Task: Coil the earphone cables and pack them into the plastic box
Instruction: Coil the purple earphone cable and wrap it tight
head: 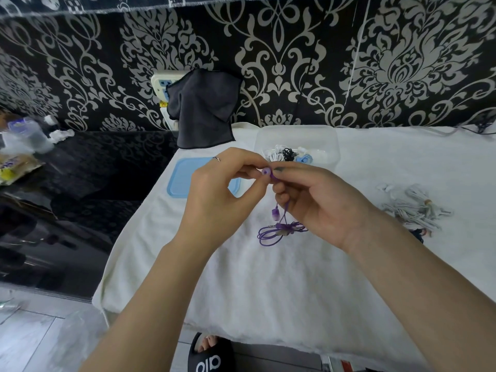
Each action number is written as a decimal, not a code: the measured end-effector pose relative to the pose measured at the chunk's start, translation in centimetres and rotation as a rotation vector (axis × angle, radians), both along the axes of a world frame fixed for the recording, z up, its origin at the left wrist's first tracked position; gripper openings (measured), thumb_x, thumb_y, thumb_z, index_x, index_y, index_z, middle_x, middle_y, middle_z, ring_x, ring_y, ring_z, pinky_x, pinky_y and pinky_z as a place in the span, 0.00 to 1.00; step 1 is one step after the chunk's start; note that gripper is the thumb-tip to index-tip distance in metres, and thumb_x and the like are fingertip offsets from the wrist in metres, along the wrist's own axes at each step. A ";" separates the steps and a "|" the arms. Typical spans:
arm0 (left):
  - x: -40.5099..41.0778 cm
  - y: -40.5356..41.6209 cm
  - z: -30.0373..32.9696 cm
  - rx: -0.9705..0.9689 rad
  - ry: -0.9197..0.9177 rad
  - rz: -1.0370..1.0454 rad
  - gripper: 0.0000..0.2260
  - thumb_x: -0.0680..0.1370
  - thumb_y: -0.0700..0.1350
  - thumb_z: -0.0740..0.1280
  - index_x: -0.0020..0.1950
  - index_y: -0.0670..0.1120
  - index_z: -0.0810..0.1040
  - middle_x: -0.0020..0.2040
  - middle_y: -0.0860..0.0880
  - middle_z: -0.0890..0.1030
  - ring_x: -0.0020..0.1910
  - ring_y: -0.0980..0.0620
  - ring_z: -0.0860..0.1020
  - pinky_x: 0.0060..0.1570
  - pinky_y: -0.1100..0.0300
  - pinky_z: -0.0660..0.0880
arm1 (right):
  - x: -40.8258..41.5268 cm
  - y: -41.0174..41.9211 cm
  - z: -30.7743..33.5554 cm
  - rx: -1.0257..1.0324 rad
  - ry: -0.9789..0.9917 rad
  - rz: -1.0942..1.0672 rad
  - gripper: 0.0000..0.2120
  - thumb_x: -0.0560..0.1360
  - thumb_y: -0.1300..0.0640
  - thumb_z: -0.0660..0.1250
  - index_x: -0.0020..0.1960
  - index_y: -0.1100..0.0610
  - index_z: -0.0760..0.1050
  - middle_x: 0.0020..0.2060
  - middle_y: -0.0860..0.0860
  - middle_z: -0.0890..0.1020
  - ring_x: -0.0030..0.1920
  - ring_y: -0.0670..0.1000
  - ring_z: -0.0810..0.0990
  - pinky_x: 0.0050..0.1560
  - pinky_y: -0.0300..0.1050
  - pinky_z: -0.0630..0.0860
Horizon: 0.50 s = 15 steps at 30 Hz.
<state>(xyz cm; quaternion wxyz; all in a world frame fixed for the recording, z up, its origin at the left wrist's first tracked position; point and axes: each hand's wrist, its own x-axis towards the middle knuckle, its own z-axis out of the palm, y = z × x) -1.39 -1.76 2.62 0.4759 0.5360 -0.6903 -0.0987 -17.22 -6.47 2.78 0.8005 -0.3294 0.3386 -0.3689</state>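
Both hands hold a purple earphone (266, 172) above the white cloth. My left hand (222, 189) pinches the earbud end, and my right hand (314, 200) grips it from the right with curled fingers. Its purple cable (279, 232) hangs down from the hands and lies in loose loops on the cloth, with a second earbud dangling beside it. Behind the hands stands the clear plastic box (298, 135), with white, black and blue coiled earphones inside. The blue lid (182, 181) lies flat to the left of the box, partly behind my left hand.
A heap of white earphones (413, 208) lies on the cloth at the right. A dark cloth (204, 108) hangs on the wall over a power strip. The table's left edge drops to a black glossy counter (80, 167) with packets on it.
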 end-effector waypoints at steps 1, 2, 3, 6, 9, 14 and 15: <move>0.0 0.1 0.1 -0.006 -0.005 -0.002 0.06 0.76 0.35 0.74 0.52 0.41 0.83 0.46 0.51 0.84 0.47 0.55 0.83 0.51 0.65 0.78 | 0.0 0.0 0.0 0.002 -0.008 -0.004 0.09 0.78 0.67 0.65 0.45 0.62 0.83 0.36 0.52 0.82 0.33 0.45 0.74 0.34 0.35 0.71; 0.0 0.1 0.1 -0.014 -0.013 -0.005 0.06 0.76 0.35 0.74 0.52 0.41 0.84 0.46 0.50 0.84 0.47 0.55 0.83 0.51 0.65 0.78 | 0.0 0.0 0.0 0.004 -0.014 -0.007 0.09 0.78 0.68 0.65 0.44 0.62 0.83 0.36 0.52 0.82 0.32 0.45 0.74 0.34 0.35 0.71; 0.0 0.1 0.1 -0.026 -0.026 -0.009 0.05 0.76 0.35 0.74 0.51 0.41 0.84 0.46 0.50 0.84 0.47 0.55 0.83 0.51 0.65 0.78 | 0.1 0.0 -0.1 0.006 -0.018 -0.010 0.09 0.78 0.68 0.65 0.45 0.62 0.83 0.36 0.52 0.82 0.32 0.44 0.74 0.33 0.34 0.71; 0.1 0.1 0.1 -0.063 -0.073 -0.013 0.05 0.76 0.33 0.74 0.50 0.39 0.83 0.46 0.49 0.84 0.46 0.56 0.82 0.50 0.65 0.78 | 0.1 0.1 -0.1 0.026 -0.042 -0.004 0.08 0.78 0.68 0.65 0.46 0.63 0.82 0.37 0.53 0.82 0.32 0.44 0.74 0.33 0.34 0.71; 0.1 0.1 0.1 -0.101 -0.119 -0.011 0.04 0.75 0.32 0.73 0.49 0.39 0.83 0.45 0.49 0.83 0.46 0.56 0.81 0.50 0.65 0.78 | 0.2 0.2 -0.1 0.070 -0.078 0.003 0.08 0.78 0.67 0.65 0.45 0.63 0.82 0.36 0.53 0.81 0.32 0.44 0.74 0.32 0.34 0.71; 0.0 0.1 0.1 -0.129 -0.172 -0.003 0.04 0.76 0.32 0.72 0.48 0.39 0.82 0.46 0.49 0.82 0.45 0.58 0.80 0.47 0.59 0.78 | 0.5 0.4 -0.1 0.168 -0.162 -0.006 0.07 0.77 0.68 0.65 0.44 0.64 0.81 0.35 0.53 0.81 0.30 0.44 0.73 0.30 0.34 0.70; 0.0 0.1 0.1 -0.128 -0.180 0.002 0.04 0.76 0.33 0.72 0.48 0.39 0.82 0.46 0.50 0.82 0.45 0.58 0.80 0.46 0.57 0.78 | 0.5 0.4 -0.1 0.178 -0.172 -0.007 0.06 0.77 0.68 0.65 0.44 0.64 0.81 0.35 0.53 0.81 0.30 0.44 0.73 0.30 0.34 0.70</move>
